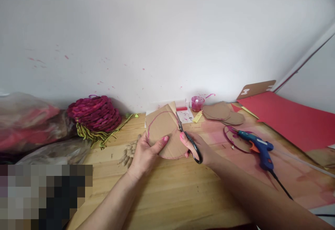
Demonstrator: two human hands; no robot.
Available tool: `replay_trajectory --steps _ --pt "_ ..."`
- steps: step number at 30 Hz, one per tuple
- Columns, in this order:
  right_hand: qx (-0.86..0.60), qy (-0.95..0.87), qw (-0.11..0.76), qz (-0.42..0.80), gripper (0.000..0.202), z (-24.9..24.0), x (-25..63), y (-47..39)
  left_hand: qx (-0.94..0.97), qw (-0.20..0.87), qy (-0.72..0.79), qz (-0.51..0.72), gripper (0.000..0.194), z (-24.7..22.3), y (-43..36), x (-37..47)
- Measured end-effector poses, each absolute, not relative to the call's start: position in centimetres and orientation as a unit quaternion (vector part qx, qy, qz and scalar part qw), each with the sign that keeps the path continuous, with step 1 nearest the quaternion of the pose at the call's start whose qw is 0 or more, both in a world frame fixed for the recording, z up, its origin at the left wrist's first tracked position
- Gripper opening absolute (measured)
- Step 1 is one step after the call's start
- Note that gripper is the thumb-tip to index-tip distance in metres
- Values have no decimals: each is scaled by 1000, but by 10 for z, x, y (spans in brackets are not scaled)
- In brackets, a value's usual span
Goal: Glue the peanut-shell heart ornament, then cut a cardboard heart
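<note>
Head camera, left hand [146,152] pinching flat pink-outlined brown cardboard [162,127], right hand [202,148] gripping black-handled metal scissors [181,128], blades [179,121] at the cardboard's edge

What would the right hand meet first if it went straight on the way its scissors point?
The cardboard, most likely: the scissors in the right hand are right at it. Beyond, the white wall seems next, though depth is unclear.
</note>
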State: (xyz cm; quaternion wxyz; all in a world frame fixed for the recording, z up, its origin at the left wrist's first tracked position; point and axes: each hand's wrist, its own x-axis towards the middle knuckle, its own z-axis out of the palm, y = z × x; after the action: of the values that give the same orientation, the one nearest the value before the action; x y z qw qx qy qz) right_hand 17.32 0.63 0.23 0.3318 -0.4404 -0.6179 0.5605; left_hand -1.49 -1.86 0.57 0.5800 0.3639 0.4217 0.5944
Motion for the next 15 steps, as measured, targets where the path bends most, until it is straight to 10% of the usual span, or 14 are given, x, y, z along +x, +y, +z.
replay_trajectory --steps 15 --pt "-460 -628 322 539 46 3 180 9 358 591 428 583 73 8 -20 -13"
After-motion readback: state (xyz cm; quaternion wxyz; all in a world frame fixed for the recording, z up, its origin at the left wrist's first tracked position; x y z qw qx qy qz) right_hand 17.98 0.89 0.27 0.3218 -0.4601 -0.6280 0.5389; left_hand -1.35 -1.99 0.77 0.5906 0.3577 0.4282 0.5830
